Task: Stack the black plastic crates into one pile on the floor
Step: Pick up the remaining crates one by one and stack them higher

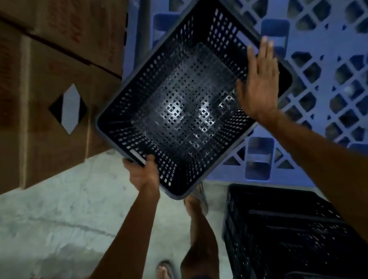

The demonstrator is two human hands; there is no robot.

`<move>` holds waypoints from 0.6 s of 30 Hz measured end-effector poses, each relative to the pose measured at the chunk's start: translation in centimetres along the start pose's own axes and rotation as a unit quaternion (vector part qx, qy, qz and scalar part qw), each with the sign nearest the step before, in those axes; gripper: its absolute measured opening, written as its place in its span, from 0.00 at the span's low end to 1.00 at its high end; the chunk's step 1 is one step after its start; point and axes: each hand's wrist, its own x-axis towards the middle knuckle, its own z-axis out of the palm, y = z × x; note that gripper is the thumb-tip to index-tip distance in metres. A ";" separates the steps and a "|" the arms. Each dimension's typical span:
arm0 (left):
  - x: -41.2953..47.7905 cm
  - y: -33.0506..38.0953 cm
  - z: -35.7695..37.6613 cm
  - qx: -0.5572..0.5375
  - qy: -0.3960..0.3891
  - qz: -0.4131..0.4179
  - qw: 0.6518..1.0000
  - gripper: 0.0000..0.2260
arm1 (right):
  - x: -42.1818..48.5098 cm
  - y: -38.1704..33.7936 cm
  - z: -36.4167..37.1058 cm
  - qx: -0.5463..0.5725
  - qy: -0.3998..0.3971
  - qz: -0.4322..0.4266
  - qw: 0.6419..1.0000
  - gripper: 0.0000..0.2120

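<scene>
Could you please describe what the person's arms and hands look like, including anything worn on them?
Both forearms are bare, with no sleeves in view. The left hand and right hand wear no gloves, and no rings, watch or wristband are visible, though the dim, blurred picture could hide small items.

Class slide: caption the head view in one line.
Left hand holds a black crate by its rim, right hand open beside it.

Stacked cardboard boxes (pixel 38 86) wall off the left; a blue pallet (pixel 326 35) stands behind the lifted black crate (pixel 187 94). Bare concrete floor (pixel 51 219) lies open at lower left, while another black crate (pixel 277 231) and the person's feet (pixel 167 276) fill the lower right
</scene>
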 end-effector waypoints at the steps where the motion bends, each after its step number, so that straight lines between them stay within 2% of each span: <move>1: 0.8 0.1 0.5 -0.018 0.014 -0.011 1.000 0.32 | 1.7 0.3 0.3 -0.004 0.005 0.003 1.000 0.34; 3: 2.6 -0.3 1.4 -0.042 0.027 -0.036 0.998 0.31 | 5.1 1.1 0.9 -0.004 -0.003 0.011 1.000 0.35; 6: 4.5 -1.2 1.8 -0.059 0.000 -0.072 0.996 0.21 | 8.8 1.9 1.2 0.031 -0.017 0.055 0.998 0.35; 10: 6.2 -2.3 1.4 -0.019 -0.028 -0.070 0.997 0.15 | 10.8 2.9 1.1 0.099 -0.004 0.104 0.990 0.19; 15: 5.3 -2.9 -1.5 -0.057 -0.060 -0.077 0.994 0.15 | 8.5 4.1 -1.0 0.140 -0.057 0.086 0.985 0.13; 18: 3.4 -3.4 -5.1 -0.068 -0.079 -0.055 0.993 0.13 | 5.1 4.5 -3.8 0.148 -0.036 0.075 0.986 0.12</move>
